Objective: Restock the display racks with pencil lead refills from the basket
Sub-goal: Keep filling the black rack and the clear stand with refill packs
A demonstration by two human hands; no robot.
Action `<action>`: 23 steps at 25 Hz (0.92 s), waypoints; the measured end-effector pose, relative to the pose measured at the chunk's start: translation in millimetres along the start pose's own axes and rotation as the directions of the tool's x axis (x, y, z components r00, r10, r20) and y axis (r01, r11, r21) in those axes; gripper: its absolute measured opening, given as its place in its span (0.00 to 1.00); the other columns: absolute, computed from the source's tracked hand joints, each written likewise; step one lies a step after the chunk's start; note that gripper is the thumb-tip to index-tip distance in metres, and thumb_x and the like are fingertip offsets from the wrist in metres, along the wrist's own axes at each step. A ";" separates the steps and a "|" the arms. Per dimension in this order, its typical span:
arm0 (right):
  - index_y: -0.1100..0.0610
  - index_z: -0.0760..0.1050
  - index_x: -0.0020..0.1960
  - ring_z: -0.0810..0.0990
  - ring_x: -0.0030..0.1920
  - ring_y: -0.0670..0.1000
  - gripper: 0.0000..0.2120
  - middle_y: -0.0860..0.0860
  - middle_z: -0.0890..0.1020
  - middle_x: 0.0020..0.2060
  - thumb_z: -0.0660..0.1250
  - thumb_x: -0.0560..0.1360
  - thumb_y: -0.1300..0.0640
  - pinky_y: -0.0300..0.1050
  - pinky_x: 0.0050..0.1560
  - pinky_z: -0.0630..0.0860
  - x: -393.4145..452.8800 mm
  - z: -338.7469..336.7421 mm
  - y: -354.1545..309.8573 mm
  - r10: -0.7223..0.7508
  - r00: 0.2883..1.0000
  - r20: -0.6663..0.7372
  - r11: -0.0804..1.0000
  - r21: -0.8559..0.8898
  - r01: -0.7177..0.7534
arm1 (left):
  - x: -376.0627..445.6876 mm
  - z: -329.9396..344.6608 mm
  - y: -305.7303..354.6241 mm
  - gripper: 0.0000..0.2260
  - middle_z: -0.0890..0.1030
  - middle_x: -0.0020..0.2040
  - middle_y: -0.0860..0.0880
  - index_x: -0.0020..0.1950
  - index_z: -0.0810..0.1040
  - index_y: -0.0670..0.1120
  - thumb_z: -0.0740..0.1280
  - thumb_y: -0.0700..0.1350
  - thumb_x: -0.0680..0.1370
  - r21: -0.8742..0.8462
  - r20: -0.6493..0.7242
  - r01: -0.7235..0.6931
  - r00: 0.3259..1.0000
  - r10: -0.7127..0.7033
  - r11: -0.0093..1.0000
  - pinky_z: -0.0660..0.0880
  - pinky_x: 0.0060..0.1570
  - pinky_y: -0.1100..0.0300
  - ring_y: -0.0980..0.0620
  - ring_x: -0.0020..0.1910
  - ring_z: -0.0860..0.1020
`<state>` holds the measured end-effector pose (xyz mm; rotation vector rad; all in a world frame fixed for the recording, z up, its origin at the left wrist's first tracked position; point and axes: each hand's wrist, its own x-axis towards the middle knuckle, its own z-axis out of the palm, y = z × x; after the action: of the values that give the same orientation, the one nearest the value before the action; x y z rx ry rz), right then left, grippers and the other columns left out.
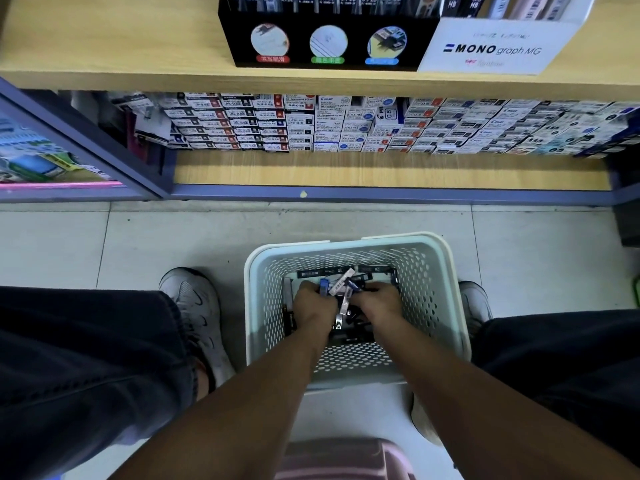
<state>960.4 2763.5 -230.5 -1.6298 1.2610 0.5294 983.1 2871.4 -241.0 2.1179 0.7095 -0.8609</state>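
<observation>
A pale perforated plastic basket (pixel 433 289) stands on the floor between my feet. Several slim pencil lead refill cases (pixel 341 284), black, blue and white, lie in its bottom. Both my hands reach down into it. My left hand (pixel 317 301) has its fingers curled round a bunch of cases, a blue one sticking up. My right hand (pixel 377 301) grips more cases beside it. On the wooden shelf above stand a black display rack (pixel 329 43) with lead refills and a white MONO graph rack (pixel 495 46).
Under the top shelf, a lower shelf (pixel 381 171) holds stacked refill boxes (pixel 346 126). A purple shelf frame (pixel 381 195) runs along the tiled floor. My shoes (pixel 194 306) and dark trouser legs flank the basket. A glass-fronted case (pixel 52 157) sits at left.
</observation>
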 end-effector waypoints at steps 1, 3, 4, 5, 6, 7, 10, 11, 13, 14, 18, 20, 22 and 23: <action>0.59 0.83 0.45 0.84 0.31 0.57 0.09 0.58 0.85 0.36 0.76 0.65 0.67 0.52 0.30 0.82 -0.3 -0.4 -0.3 0.019 0.999 0.027 0.998 0.059 -0.021 | 1.3 -0.5 1.3 0.10 0.82 0.53 0.41 0.56 0.79 0.39 0.69 0.40 0.76 0.070 0.010 -0.031 0.999 0.030 0.997 0.71 0.39 0.60 0.44 0.48 0.80; 0.60 0.82 0.45 0.83 0.30 0.57 0.09 0.60 0.85 0.36 0.74 0.67 0.70 0.47 0.25 0.79 -2.3 0.7 -4.8 0.018 0.997 0.072 0.994 0.110 -0.026 | 2.3 0.2 4.4 0.12 0.81 0.55 0.41 0.57 0.79 0.41 0.69 0.43 0.75 0.144 0.024 -0.095 0.995 0.092 0.985 0.76 0.42 0.58 0.43 0.49 0.81; 0.60 0.83 0.46 0.84 0.32 0.58 0.09 0.59 0.85 0.36 0.73 0.67 0.69 0.50 0.28 0.81 -1.3 3.8 -6.6 0.005 0.998 0.066 0.995 0.099 -0.012 | 2.5 0.1 5.5 0.14 0.81 0.55 0.41 0.58 0.78 0.42 0.69 0.43 0.74 0.150 0.029 -0.118 0.993 0.115 0.982 0.78 0.44 0.56 0.43 0.50 0.81; 0.60 0.83 0.46 0.85 0.35 0.59 0.10 0.59 0.85 0.36 0.73 0.66 0.69 0.54 0.33 0.83 -0.2 6.9 -8.4 -0.006 0.999 0.046 0.997 0.078 0.002 | 2.3 -0.8 6.6 0.16 0.80 0.55 0.42 0.60 0.76 0.43 0.70 0.42 0.73 0.160 0.020 -0.130 0.991 0.129 0.978 0.80 0.45 0.54 0.42 0.51 0.81; 0.60 0.84 0.45 0.85 0.38 0.60 0.10 0.59 0.85 0.36 0.72 0.66 0.68 0.55 0.37 0.83 -0.2 8.6 -10.0 -0.009 1.000 0.029 0.998 0.065 0.007 | 3.1 -0.7 7.1 0.17 0.81 0.55 0.42 0.62 0.76 0.43 0.69 0.42 0.73 0.175 0.015 -0.134 0.991 0.134 0.975 0.80 0.46 0.53 0.42 0.51 0.81; 0.61 0.84 0.45 0.85 0.39 0.60 0.09 0.59 0.85 0.36 0.72 0.66 0.68 0.55 0.38 0.83 -0.6 10.2 -10.6 -0.003 1.000 0.023 0.997 0.074 0.001 | 3.7 -0.4 7.3 0.16 0.81 0.54 0.42 0.60 0.78 0.43 0.69 0.43 0.73 0.197 0.034 -0.153 0.988 0.149 0.968 0.80 0.45 0.52 0.42 0.50 0.81; 0.62 0.82 0.43 0.85 0.39 0.60 0.07 0.61 0.85 0.38 0.70 0.69 0.70 0.53 0.39 0.82 -1.4 9.7 -10.7 0.050 0.998 0.043 0.981 0.187 -0.058 | 3.8 0.8 9.7 0.13 0.80 0.57 0.39 0.54 0.83 0.43 0.67 0.49 0.74 0.296 0.109 -0.204 0.978 0.179 0.933 0.80 0.50 0.51 0.41 0.52 0.79; 0.62 0.82 0.42 0.84 0.38 0.59 0.07 0.61 0.85 0.38 0.69 0.69 0.71 0.53 0.39 0.82 -1.4 9.6 -9.4 0.063 0.997 0.054 0.971 0.228 -0.074 | 3.9 1.5 10.4 0.14 0.76 0.61 0.39 0.55 0.82 0.42 0.66 0.49 0.76 0.340 0.117 -0.213 0.976 0.184 0.916 0.78 0.53 0.51 0.41 0.57 0.77; 0.61 0.82 0.41 0.82 0.36 0.58 0.08 0.61 0.84 0.37 0.68 0.69 0.71 0.52 0.38 0.81 -2.1 10.3 -7.3 0.070 0.995 0.067 0.960 0.267 -0.086 | 3.0 3.3 12.1 0.14 0.69 0.67 0.38 0.58 0.80 0.39 0.65 0.46 0.78 0.411 0.127 -0.250 0.968 0.217 0.877 0.75 0.58 0.51 0.40 0.63 0.72; 0.61 0.82 0.41 0.83 0.36 0.58 0.08 0.61 0.85 0.37 0.68 0.69 0.71 0.54 0.38 0.81 -2.3 10.4 -6.6 0.075 0.995 0.068 0.958 0.272 -0.091 | 1.5 3.3 12.5 0.13 0.69 0.67 0.37 0.59 0.79 0.38 0.65 0.44 0.79 0.424 0.135 -0.276 0.961 0.241 0.862 0.74 0.59 0.51 0.40 0.63 0.72; 0.59 0.83 0.43 0.85 0.42 0.61 0.06 0.60 0.86 0.39 0.68 0.72 0.65 0.61 0.46 0.84 -5.3 9.5 -5.4 0.097 0.989 0.114 0.964 0.236 -0.122 | -1.2 2.0 16.5 0.12 0.79 0.59 0.38 0.60 0.75 0.38 0.61 0.44 0.81 0.264 0.149 -0.243 0.966 0.210 0.933 0.71 0.44 0.57 0.41 0.55 0.78; 0.60 0.84 0.47 0.86 0.44 0.61 0.08 0.60 0.86 0.41 0.65 0.75 0.63 0.60 0.47 0.84 -6.8 8.9 -4.2 0.099 0.979 0.179 0.967 0.214 -0.137 | -0.8 3.4 20.3 0.18 0.80 0.59 0.39 0.63 0.74 0.39 0.59 0.51 0.82 0.135 0.172 -0.144 0.978 0.120 0.980 0.72 0.44 0.58 0.42 0.54 0.79; 0.60 0.83 0.51 0.86 0.43 0.60 0.12 0.60 0.86 0.42 0.61 0.77 0.63 0.54 0.43 0.84 -9.2 6.0 -4.8 0.093 0.966 0.241 0.967 0.207 -0.145 | -0.7 5.7 25.1 0.28 0.79 0.61 0.41 0.66 0.74 0.40 0.62 0.61 0.78 0.031 0.221 -0.043 0.975 0.036 0.999 0.75 0.47 0.57 0.43 0.55 0.79; 0.60 0.83 0.52 0.86 0.42 0.60 0.13 0.60 0.86 0.42 0.60 0.77 0.63 0.51 0.39 0.84 -11.6 3.2 -5.4 0.073 0.961 0.268 0.972 0.197 -0.129 | -0.4 5.9 26.5 0.31 0.79 0.61 0.42 0.66 0.74 0.40 0.65 0.64 0.76 -0.012 0.243 0.000 0.970 0.003 1.000 0.77 0.49 0.56 0.44 0.55 0.80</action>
<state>961.7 2771.8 -220.4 -1.2767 1.1660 0.6268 999.3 2851.2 -232.7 1.9576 0.5834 -1.0898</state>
